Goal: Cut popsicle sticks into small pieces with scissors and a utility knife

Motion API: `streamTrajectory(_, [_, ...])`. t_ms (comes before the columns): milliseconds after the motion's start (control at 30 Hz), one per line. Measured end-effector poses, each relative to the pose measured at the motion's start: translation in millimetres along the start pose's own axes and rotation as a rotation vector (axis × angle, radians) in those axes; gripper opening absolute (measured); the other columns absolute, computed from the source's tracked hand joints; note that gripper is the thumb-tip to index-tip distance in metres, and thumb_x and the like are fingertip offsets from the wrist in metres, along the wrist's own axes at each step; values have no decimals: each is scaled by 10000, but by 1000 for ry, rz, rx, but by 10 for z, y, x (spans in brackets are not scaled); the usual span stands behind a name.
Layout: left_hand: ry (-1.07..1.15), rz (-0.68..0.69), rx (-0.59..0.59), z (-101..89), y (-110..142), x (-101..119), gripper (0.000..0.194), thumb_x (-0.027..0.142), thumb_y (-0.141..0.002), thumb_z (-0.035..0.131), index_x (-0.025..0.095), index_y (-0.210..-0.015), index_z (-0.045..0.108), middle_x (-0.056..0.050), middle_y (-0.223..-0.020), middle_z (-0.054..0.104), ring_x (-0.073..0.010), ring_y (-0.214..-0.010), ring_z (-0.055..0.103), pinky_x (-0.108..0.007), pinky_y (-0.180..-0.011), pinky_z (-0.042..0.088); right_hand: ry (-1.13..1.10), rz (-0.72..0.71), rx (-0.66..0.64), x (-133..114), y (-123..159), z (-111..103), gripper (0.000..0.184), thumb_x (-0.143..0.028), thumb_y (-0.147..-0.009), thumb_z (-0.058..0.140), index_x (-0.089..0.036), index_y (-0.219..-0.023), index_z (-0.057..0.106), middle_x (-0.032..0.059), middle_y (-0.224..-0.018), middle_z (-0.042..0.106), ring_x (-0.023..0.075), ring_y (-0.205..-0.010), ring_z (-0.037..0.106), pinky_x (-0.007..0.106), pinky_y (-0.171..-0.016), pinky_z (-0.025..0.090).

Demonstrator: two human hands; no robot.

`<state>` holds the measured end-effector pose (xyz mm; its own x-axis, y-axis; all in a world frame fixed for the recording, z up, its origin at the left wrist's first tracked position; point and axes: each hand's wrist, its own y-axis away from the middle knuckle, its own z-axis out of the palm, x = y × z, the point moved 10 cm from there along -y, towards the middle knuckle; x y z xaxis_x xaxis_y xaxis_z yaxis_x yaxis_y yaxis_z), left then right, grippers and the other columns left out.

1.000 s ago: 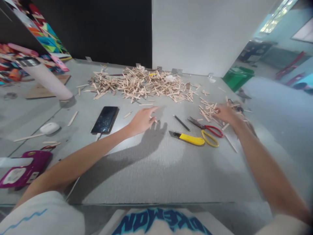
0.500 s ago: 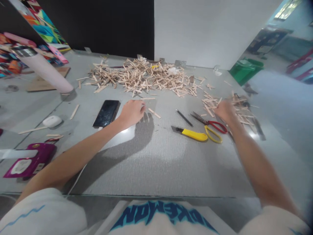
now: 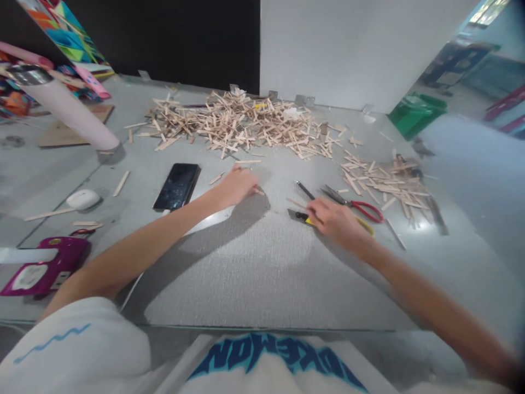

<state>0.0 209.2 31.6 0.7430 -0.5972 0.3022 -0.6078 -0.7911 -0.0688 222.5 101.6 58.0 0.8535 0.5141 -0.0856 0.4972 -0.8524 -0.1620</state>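
My left hand (image 3: 240, 185) is closed low over the table, its fingers around a wooden craft stick whose tip (image 3: 258, 191) shows by the fingertips. My right hand (image 3: 332, 216), a little blurred, pinches another craft stick (image 3: 297, 203) that points left. It hovers over a yellow-handled utility knife (image 3: 299, 215), hiding most of the handle. Just beyond that hand lie a dark pen (image 3: 304, 189) and scissors (image 3: 367, 210) with one red and one yellow handle loop, the yellow one partly covered.
A large pile of craft sticks (image 3: 246, 123) lies at the back; a smaller pile (image 3: 385, 178) sits right. On the left are a phone (image 3: 177, 186) with a cable, a white case (image 3: 83, 199), a purple device (image 3: 49, 265) and a pink bottle (image 3: 69, 106).
My right hand has come left from the smaller pile with a craft stick. My left hand has shifted slightly right and closed on the stick that lay beside it.
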Motion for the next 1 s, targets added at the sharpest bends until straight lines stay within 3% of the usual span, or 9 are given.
streamTrajectory(100, [-135,-88,-45,-29,66,-212,334,323,-1059,628,201,-779,764,-132,-929,795,-325,-1053,743,-512,-1194,351,165,-64,-25,-180,108,222,308,-103,-1123,429,-182,-1107,727,173,-1089,756,291,-905,710,355,-668,448])
streamTrajectory(233, [-258,-201,-90,-147,193,-453,312,315,-1060,591,175,-880,804,-158,-905,779,-338,-1026,746,-518,-1171,391,306,104,-29,295,74,228,388,2,-1066,380,-155,-1204,707,219,-1147,728,340,-1014,712,358,-662,448])
streamTrajectory(400, [-322,-303,-149,-289,303,-710,284,375,-1046,643,172,-968,825,-178,-1003,793,-352,-1104,742,-450,-1080,476,282,220,2,740,23,50,367,-18,-1059,375,-125,-1139,716,235,-1110,719,332,-891,688,372,-655,425])
streamTrajectory(467, [-329,-339,-174,-321,330,-801,285,387,-1042,654,170,-971,825,-185,-1008,789,-348,-1071,748,-418,-1007,509,202,159,22,597,43,-16,320,-98,-1101,416,-145,-1070,731,201,-1086,730,303,-865,687,365,-670,440])
streamTrajectory(567, [-330,-378,-205,-344,358,-920,285,381,-1035,653,159,-1002,828,-198,-1002,777,-350,-1003,756,-413,-923,531,61,-63,-44,19,164,-2,241,-195,-1130,533,-205,-1017,745,105,-1060,752,225,-851,692,326,-711,469])
streamTrajectory(667, [-324,-414,-253,-322,384,-1036,314,425,-1019,669,164,-958,833,-183,-867,744,-347,-894,746,-415,-836,537,-65,-406,-193,-741,404,121,224,-129,-1115,566,-208,-976,723,64,-989,735,183,-764,646,314,-685,439])
streamTrajectory(733, [-322,-432,-287,-298,402,-1101,332,453,-1000,689,171,-889,825,-177,-801,721,-338,-834,730,-405,-780,529,-38,-504,-222,-988,467,196,257,-29,-1080,548,-195,-980,715,58,-944,721,188,-751,629,319,-664,415])
streamTrajectory(833, [-324,-440,-302,-284,416,-1152,323,445,-985,702,172,-854,814,-175,-803,718,-321,-821,724,-382,-743,522,-4,-460,-220,-915,255,325,271,19,-1054,534,-175,-1001,716,77,-947,723,201,-765,626,324,-685,420])
streamTrajectory(1000, [-322,-447,-287,-290,426,-1143,341,458,-1017,673,168,-921,823,-166,-863,738,-306,-847,746,-359,-729,529,-28,-276,-203,-322,-575,481,216,-64,-1043,549,-177,-947,707,110,-997,736,211,-818,627,325,-765,443])
